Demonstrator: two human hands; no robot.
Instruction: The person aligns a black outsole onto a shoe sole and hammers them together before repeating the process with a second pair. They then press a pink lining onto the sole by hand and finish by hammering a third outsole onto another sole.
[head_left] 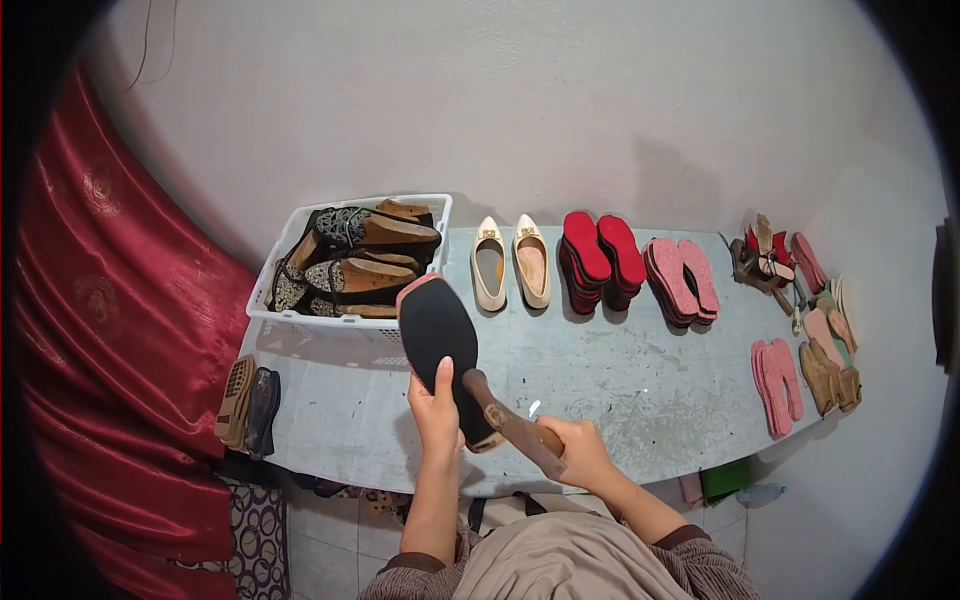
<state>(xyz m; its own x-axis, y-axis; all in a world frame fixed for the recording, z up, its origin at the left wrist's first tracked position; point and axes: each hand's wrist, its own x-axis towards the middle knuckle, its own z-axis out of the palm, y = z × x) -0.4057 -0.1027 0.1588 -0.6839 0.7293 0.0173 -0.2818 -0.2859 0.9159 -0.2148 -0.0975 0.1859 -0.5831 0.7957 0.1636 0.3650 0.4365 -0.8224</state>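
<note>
My left hand (436, 415) is closed around a shoe (438, 325) held over the front of the table, its flat black sole turned up. A pinkish edge shows round the square toe, and my thumb presses on the middle of the sole. In my right hand (582, 455) is a worn brown hammer (515, 425), gripped from the right. The hammer's rounded end overlaps the sole's right edge in this view, just beside my left thumb. The shoe's upper is hidden underneath.
Behind stands a white basket (447, 215) of shoes on lasts. Cream flats (533, 262), red soles (586, 245) and pink felt soles (668, 275) line the back. More pink soles (777, 385) and tan pieces (828, 375) lie right; dark soles (262, 410) left. A red curtain (130, 350) hangs left.
</note>
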